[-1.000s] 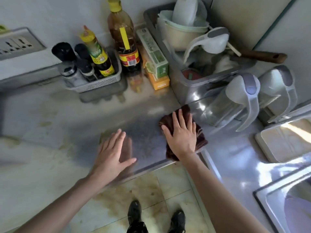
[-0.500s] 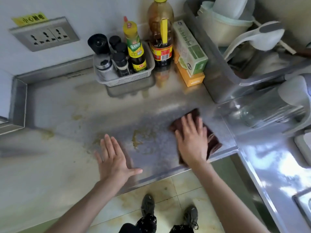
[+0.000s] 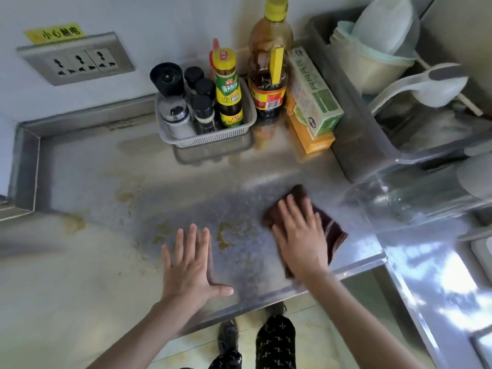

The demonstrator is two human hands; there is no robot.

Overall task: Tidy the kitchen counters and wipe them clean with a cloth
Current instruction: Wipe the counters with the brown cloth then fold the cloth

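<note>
Now yellowish stains [image 3: 226,234] are lying on the steel counter [image 3: 93,169] between my hands; I am resting my left hand [image 3: 190,265] spread flat and pressing my right hand [image 3: 302,239], fingers straight, on the brown cloth [image 3: 330,227] below the basket [image 3: 210,138].

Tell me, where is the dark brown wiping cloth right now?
In the head view, the dark brown wiping cloth lies flat on the steel counter, right of centre near its front edge, pressed under the right hand, with yellowish stains just to its left.
</note>
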